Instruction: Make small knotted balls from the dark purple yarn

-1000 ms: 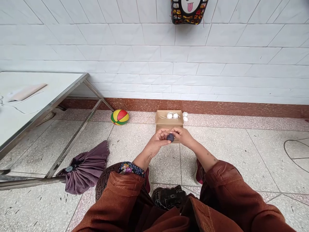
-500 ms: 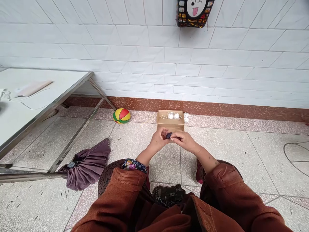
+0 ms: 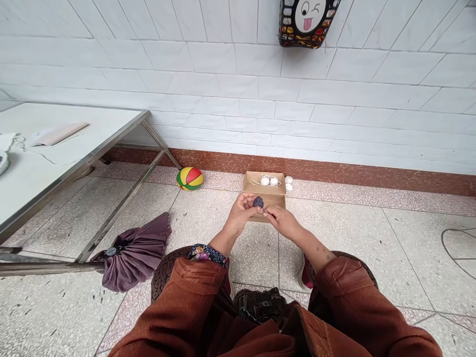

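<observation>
A small dark purple-blue ball of yarn (image 3: 258, 202) rests in the fingers of my left hand (image 3: 238, 214), which are closed round it. Close beside it, my right hand (image 3: 281, 218) pinches what looks like the yarn's thin strand between thumb and fingers. Both hands are above the near part of an open cardboard box (image 3: 247, 183). In the far part of that box lie two white yarn balls (image 3: 265, 180) with loose strands. More small white balls (image 3: 289, 183) sit on the floor against the box's right side.
A striped ball (image 3: 190, 178) lies by the wall, near the leg of a white table (image 3: 85, 115). A folded purple umbrella (image 3: 139, 253) is on the floor at left. On the wall hangs a black basket (image 3: 297, 38). A wire loop (image 3: 446, 248) lies at far right.
My left hand has turned, so more of the dark yarn ball shows now. My right hand has moved slightly down and away from the ball. The view has shifted a little.
</observation>
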### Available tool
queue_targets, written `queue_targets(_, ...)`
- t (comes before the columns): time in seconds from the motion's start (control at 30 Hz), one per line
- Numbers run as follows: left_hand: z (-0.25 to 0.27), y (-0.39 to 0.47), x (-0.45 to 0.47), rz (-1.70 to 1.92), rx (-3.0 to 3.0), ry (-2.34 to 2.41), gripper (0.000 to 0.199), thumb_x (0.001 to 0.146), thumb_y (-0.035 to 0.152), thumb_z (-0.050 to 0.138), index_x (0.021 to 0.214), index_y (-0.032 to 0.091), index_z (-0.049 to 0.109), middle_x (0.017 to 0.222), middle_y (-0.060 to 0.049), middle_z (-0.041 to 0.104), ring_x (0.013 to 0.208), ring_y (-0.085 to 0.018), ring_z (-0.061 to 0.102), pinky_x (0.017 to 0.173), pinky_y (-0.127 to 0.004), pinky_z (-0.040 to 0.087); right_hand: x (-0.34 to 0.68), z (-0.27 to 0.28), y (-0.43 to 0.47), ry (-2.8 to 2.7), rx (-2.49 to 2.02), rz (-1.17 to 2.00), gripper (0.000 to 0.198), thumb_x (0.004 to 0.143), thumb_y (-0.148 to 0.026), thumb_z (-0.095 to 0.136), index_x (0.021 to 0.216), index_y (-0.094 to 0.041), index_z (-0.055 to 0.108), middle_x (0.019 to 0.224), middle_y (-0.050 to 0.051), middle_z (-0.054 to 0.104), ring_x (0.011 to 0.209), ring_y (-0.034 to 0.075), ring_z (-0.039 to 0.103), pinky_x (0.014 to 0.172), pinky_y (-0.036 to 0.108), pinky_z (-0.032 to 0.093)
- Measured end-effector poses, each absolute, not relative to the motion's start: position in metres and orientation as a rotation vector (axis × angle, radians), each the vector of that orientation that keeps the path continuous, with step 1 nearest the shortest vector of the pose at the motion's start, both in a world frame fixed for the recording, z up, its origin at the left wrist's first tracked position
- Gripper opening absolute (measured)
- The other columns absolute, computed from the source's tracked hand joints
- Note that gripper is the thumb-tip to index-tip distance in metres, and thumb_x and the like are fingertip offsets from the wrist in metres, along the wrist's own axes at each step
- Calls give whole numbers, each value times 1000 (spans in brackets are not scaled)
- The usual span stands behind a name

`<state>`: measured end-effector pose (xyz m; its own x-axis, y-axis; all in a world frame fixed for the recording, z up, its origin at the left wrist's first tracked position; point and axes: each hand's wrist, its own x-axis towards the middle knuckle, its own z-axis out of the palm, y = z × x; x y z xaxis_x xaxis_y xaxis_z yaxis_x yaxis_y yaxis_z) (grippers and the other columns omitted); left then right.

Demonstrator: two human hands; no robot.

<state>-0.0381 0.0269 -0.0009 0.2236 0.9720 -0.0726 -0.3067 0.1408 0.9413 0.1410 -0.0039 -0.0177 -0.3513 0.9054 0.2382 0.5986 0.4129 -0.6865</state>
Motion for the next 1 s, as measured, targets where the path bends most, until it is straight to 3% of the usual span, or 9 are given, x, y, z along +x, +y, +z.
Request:
queue_targets(0.27, -16, 33, -40, 1001, 1381, 1170, 52, 57, 7, 72, 104, 19, 54, 83, 3, 60, 74, -12, 57, 71, -26, 43, 141, 5, -16, -2096, -1027, 649, 17, 99, -30, 49, 92, -21, 61, 83, 3, 65, 78, 16, 62, 74, 28, 48)
queue_targets(0.47, -8, 14, -35, 776, 1659, 862, 59, 64, 5, 67, 118, 21, 50, 85, 2, 59, 74, -12, 56, 70, -27, 43, 154, 9, -7, -1904, -1118, 554, 20, 98, -32, 50, 89, -22, 65, 84, 4, 68, 80, 18, 63, 75, 29, 49)
queue_targets(0.67, 12, 10, -36, 844, 1350, 653, 60, 67, 12, 74, 120, 24, 48, 94, 0, 60, 85, -13, 60, 79, -29, 46, 155, -5, 1, -1797, -1316, 581, 17, 95, -27, 52, 84, -20, 63, 77, 2, 65, 72, 16, 59, 68, 27, 45)
queue_targets(0.8, 10, 15, -38, 987, 1121, 717, 57, 63, 17, 80, 113, 22, 52, 93, 1, 62, 82, -12, 60, 77, -27, 46, 143, -16, -5, -1947, -1338, 593, 13, 94, -20, 49, 87, -20, 60, 79, 3, 63, 75, 18, 60, 67, 27, 44)
queue_targets(1.0, -3, 25, -40, 1084, 1058, 962, 39, 59, 16, 77, 93, 17, 57, 81, 2, 65, 76, -11, 60, 77, -26, 45, 131, -12, -15, -2161, -1192, 615, 15, 99, -24, 47, 92, -21, 60, 86, 4, 63, 81, 17, 62, 74, 28, 47)
